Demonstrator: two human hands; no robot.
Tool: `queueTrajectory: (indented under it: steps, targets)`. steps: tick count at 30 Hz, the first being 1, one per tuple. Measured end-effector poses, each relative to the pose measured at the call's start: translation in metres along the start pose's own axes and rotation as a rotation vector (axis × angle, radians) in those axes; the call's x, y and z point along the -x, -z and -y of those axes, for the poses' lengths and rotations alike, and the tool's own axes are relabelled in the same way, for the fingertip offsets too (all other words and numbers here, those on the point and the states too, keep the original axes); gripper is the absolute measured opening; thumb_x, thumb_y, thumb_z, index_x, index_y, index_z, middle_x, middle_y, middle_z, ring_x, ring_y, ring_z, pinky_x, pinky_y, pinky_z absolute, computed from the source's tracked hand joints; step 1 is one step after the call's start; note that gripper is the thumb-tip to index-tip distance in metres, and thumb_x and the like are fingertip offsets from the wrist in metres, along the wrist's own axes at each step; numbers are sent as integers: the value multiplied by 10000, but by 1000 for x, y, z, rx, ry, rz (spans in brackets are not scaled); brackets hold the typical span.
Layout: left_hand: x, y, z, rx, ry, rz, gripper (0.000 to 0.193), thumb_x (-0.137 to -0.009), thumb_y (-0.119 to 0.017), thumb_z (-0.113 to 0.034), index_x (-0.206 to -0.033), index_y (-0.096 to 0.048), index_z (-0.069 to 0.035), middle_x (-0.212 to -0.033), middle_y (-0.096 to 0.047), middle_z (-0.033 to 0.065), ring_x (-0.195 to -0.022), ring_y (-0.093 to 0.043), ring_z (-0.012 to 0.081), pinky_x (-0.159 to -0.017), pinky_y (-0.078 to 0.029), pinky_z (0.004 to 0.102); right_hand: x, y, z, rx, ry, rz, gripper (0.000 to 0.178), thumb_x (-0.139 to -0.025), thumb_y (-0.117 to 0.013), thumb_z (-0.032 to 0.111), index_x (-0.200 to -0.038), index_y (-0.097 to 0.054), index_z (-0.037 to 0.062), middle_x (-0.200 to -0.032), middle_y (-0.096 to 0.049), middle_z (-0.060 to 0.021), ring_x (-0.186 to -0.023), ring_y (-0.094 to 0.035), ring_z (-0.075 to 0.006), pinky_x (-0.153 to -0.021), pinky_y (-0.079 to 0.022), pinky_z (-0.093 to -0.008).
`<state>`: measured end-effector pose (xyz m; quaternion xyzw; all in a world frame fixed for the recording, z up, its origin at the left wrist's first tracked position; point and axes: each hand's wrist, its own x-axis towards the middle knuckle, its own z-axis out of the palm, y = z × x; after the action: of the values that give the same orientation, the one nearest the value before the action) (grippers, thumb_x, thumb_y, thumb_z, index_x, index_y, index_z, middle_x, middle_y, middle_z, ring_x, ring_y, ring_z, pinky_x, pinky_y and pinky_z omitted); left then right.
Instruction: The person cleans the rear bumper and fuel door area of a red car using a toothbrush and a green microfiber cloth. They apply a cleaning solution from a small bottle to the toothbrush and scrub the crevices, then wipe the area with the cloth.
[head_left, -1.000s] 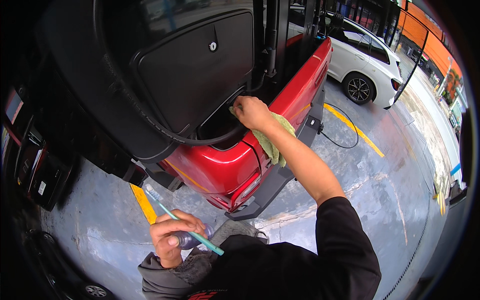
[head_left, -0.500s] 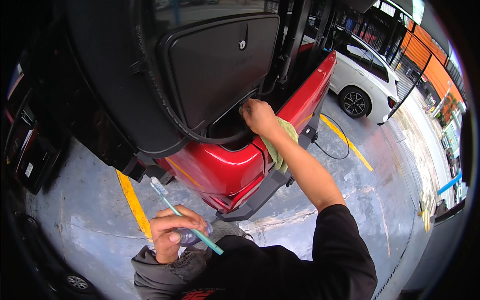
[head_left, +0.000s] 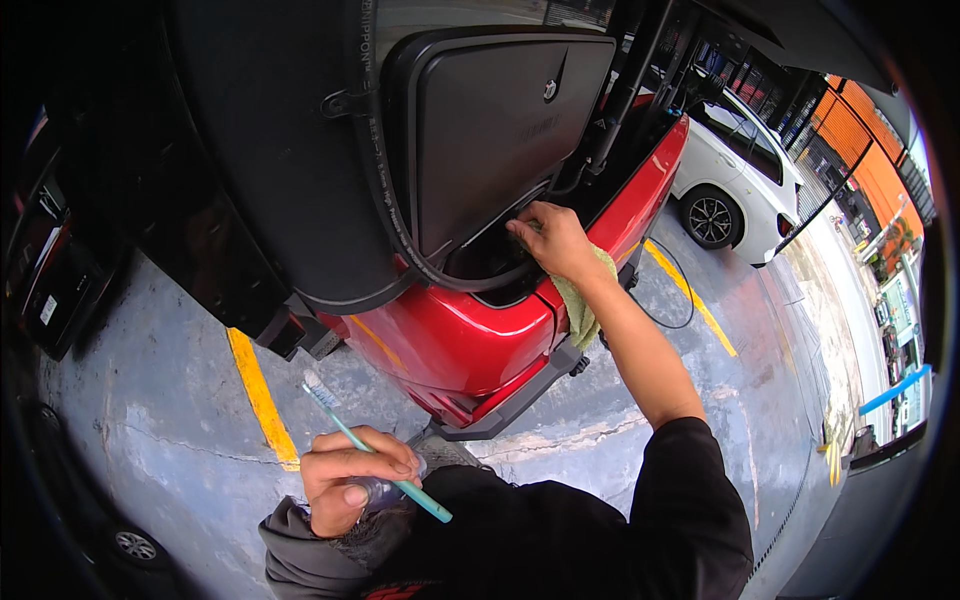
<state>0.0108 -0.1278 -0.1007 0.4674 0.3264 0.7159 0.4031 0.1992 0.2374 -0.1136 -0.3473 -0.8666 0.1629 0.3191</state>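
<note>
My left hand [head_left: 350, 470] is closed round a teal toothbrush [head_left: 427, 500], bristle end up and to the left, together with a small clear bottle [head_left: 383, 493]. My right hand [head_left: 560, 240] reaches to the lower edge of a raised black panel [head_left: 490, 140] with a key lock. Its fingers are pinched there, over a dark recess in the red vehicle body [head_left: 470, 340]; what they hold is hidden. Below my right wrist, a yellow-green cloth [head_left: 580, 312] hangs over the red body's edge.
A black hose [head_left: 385, 200] curves past the panel's left side and under it. Black bumper trim [head_left: 500, 420] runs along the red body's lower edge. A white car [head_left: 735, 165] stands at the far right, and yellow lines [head_left: 262, 400] mark the concrete floor.
The view has shifted, so the panel and red body sit further right. My right hand stays at the panel's lower edge. My left hand still holds the toothbrush and bottle.
</note>
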Motion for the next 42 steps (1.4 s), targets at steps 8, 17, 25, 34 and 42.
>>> queueTrajectory:
  steps: [8, 17, 25, 34, 42]
  targets:
    - [-2, 10, 6, 24, -24, 6, 483, -884, -681, -380, -863, -719, 102, -792, -663, 233, -610, -702, 355, -679, -596, 474, 17, 11, -7, -28, -15, -65, 254, -895, -707, 182, -1030, -692, -32, -967, -687, -238, -926, -684, -409, -816, -543, -433]
    - [-7, 12, 6, 8, -11, 67, 521, -896, -630, -399, -919, -742, 109, -872, -688, 257, -723, -721, 340, -729, -616, 428, -3, -9, -8, 128, -6, -24, 252, -916, -662, 191, -1049, -707, -18, -1002, -703, -265, -987, -670, -442, -859, -528, -487]
    - [-12, 4, 8, 42, -14, 29, 483, -880, -677, -376, -862, -718, 105, -802, -661, 229, -598, -691, 350, -675, -592, 471, -4, -17, 24, 88, -409, -93, 273, -886, -614, 218, -1021, -720, 5, -980, -723, -256, -982, -682, -441, -882, -540, -508]
    - [-11, 0, 7, 8, -40, 33, 486, -879, -677, -385, -858, -717, 99, -779, -655, 222, -596, -692, 351, -660, -587, 475, -2, -22, 7, 124, -218, -112, 292, -851, -675, 207, -996, -711, -44, -884, -725, -225, -899, -708, -393, -823, -545, -462]
    - [1, 3, 8, -3, -48, 62, 483, -891, -669, -390, -876, -714, 91, -786, -656, 213, -606, -704, 361, -665, -587, 480, -30, 7, -54, -786, -525, -345, 189, -923, -751, 159, -982, -685, -8, -831, -670, -45, -730, -589, -123, -670, -482, -286]
